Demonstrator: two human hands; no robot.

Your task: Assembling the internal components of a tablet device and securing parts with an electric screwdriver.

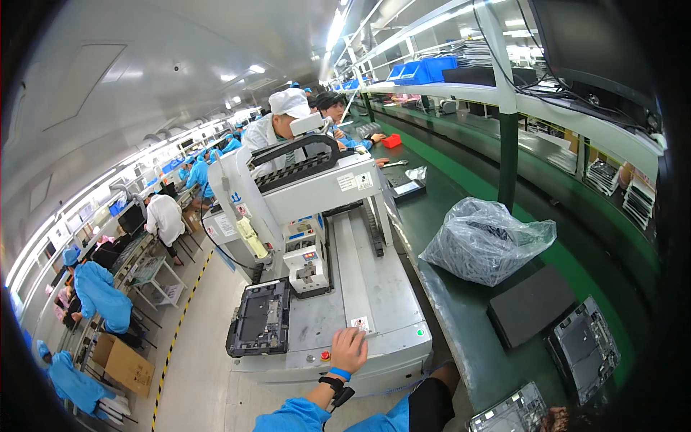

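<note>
My left hand point(349, 351) lies on the front of a white bench machine point(389, 302), fingers stretched out and holding nothing. Just left of its wrist is a red push button point(325, 356); a green button point(419, 332) sits to its right. Beyond the hand, at the machine's left front, an opened tablet-like device point(263, 317) with exposed boards rests in a black fixture. At the lower right rim, a dark patch that seems to be my right hand point(556, 419) shows beside another opened device point(512, 412); its fingers cannot be made out.
On the green bench to the right lie a clear plastic bag point(486, 241) of dark parts, a black foam block point(531, 306) and another opened device point(586, 347). A shelf post point(507, 158) rises behind them. Co-workers point(277, 126) stand beyond the machine's gantry point(324, 187).
</note>
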